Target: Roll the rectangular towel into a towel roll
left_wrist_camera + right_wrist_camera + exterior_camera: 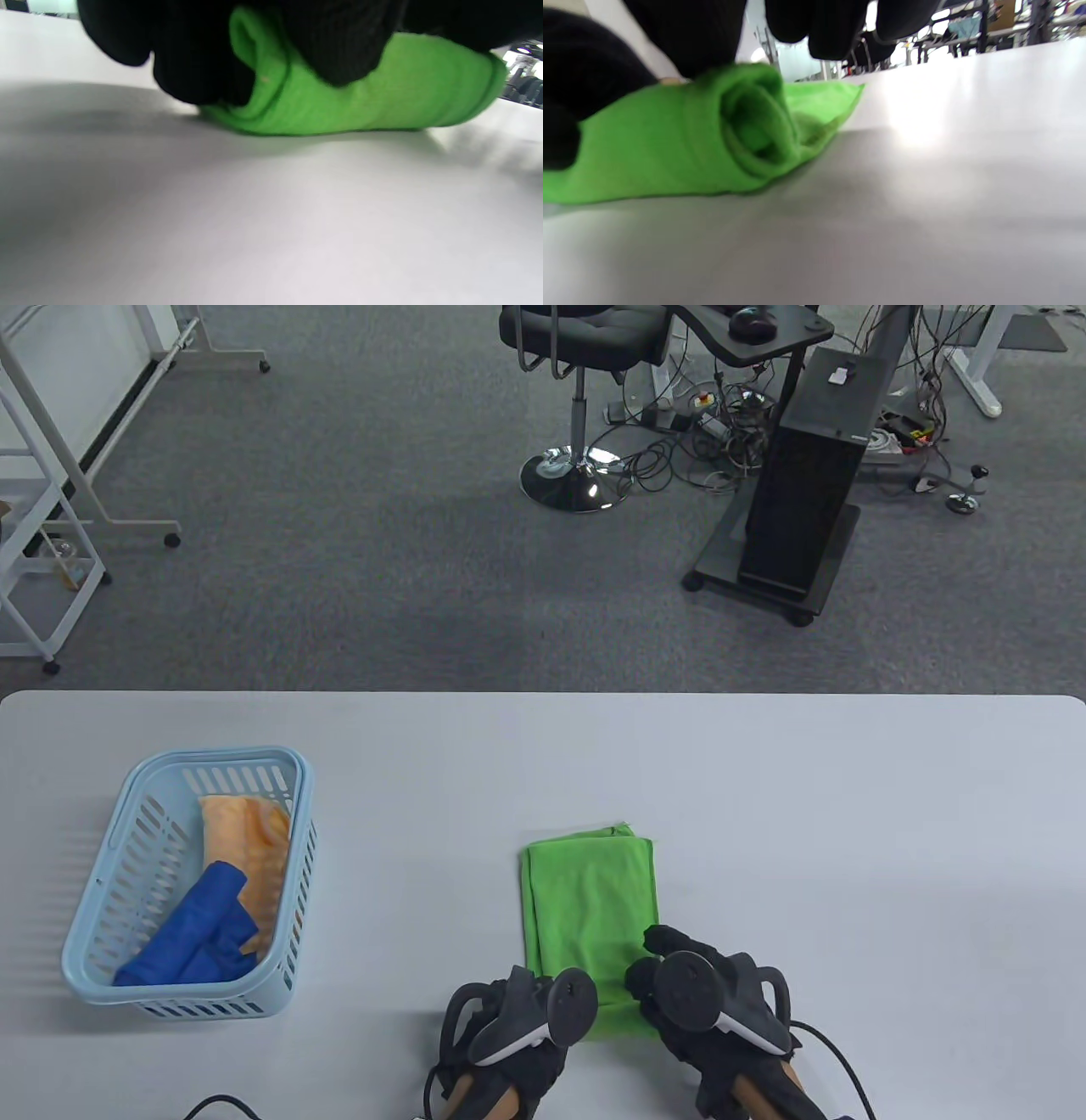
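Grey carpet floor (pixel 356 560), black swivel chair (pixel 585 339), black wheeled stand (pixel 797 509), tangled cables (pixel 704 449), white frame (pixel 76 466)

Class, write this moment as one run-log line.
stage: rolling begun | green towel: near end rolled, far part flat on table | left hand: grips roll | right hand: grips roll | basket: untouched

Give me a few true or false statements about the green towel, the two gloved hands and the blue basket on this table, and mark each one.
1. The green microfibre towel is rolled at its near end. True.
2. Both the left hand and right hand are on the towel. True.
3. The light blue slotted plastic basket sits right of the towel. False: it sits to the left.
4. The basket holds only a blue cloth. False: an orange cloth lies there too.
5. The towel is fully rolled. False: its far part lies flat.
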{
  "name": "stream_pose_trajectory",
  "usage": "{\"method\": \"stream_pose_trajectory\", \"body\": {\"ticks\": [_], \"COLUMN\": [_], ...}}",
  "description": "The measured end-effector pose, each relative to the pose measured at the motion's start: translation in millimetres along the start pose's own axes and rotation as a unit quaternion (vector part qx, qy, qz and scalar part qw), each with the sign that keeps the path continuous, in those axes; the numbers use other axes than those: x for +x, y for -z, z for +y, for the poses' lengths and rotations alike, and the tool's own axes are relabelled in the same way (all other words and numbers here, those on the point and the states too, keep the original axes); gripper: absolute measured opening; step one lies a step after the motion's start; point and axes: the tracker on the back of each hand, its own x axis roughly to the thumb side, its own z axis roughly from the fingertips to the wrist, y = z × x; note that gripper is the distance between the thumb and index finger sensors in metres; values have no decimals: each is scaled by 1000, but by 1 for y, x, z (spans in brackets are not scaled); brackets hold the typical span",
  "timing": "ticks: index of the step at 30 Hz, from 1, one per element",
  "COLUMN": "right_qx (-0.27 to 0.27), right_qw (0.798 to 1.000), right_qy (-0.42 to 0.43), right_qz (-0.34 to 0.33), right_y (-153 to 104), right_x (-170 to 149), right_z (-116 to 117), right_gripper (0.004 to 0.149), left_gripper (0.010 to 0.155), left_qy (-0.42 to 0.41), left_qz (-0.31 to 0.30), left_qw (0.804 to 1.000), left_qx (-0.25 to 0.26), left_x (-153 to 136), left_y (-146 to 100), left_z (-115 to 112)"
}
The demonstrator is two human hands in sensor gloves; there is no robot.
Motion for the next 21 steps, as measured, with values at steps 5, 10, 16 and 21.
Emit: {"method": "stream_pose_trajectory", "body": {"ticks": [5, 10, 16, 21], "right_qx": [30, 58, 60, 45], "right_qw": [999, 998, 995, 997], "right_qy": [-32, -30, -77, -51], "right_qz": [2, 1, 26, 34], "right_y": [1, 5, 7, 10], "right_x": [5, 7, 12, 11], "right_z": [10, 17, 22, 22], "right_gripper": [52, 67, 63, 57], "left_gripper": [45, 45, 55, 72], "left_qy": [6, 33, 24, 74], "left_qz": [11, 15, 14, 4], "left_qw": [1000, 999, 1000, 997], "left_qx": [9, 32, -5, -39], "left_x": [0, 3, 2, 7], "left_y": [0, -2, -4, -6], "left_z": [0, -1, 0, -2]}}
